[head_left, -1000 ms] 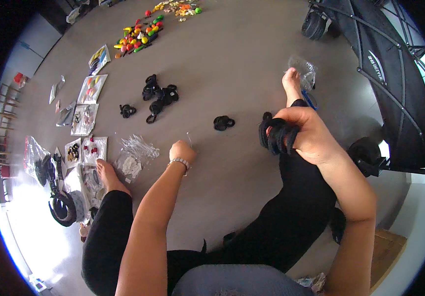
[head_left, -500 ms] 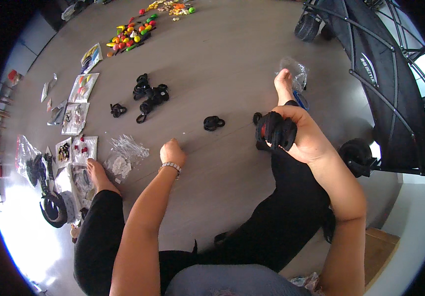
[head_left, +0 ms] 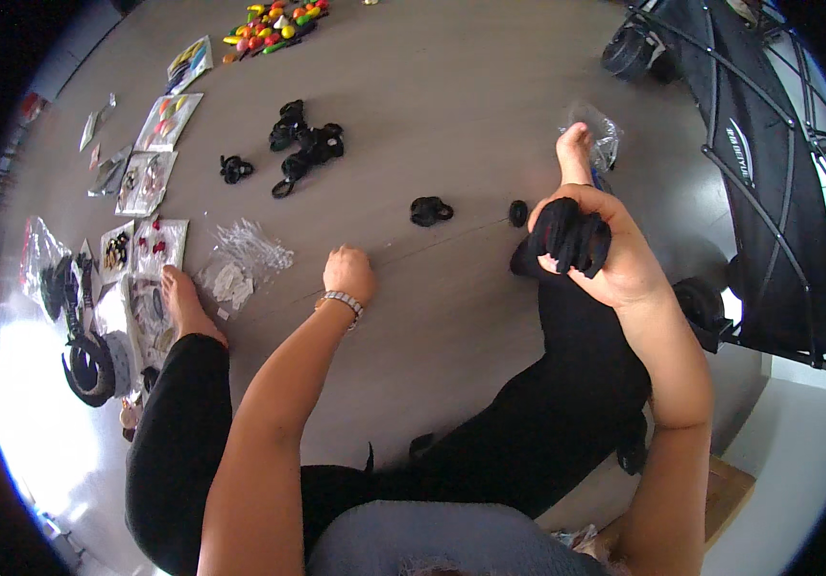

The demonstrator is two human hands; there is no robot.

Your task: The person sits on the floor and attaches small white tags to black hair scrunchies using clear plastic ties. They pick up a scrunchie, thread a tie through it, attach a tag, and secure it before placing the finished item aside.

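Observation:
My right hand point(head_left: 629, 261), held above the right shin, is closed around a thick bunch of black bands that look like hair ties point(head_left: 571, 237). Out over the floor, in the middle, my left hand point(head_left: 349, 273) is curled into a fist. Its fingertips are turned away, so what it may hold is hidden. A black coil of bands point(head_left: 430, 210) lies between and beyond the two hands. Closer to the right hand, by the ankle, rests a smaller black roll point(head_left: 518, 213). Farther left are a heap of black bands point(head_left: 319, 146) and a single small black bundle point(head_left: 235, 169).
Clear plastic scraps point(head_left: 245, 250) lie beside the left foot. Several flat packets point(head_left: 146, 182) line the left side, with black headbands point(head_left: 89, 370) nearby. Colourful toy fruit point(head_left: 274, 31) is piled far off. A folding black wagon point(head_left: 749, 163) stands at right, a crumpled clear bag point(head_left: 605, 134) before it.
The whole view has tilted, so the floor things sit higher in the picture. My right hand keeps its grip on the black hair ties; my left hand stays curled.

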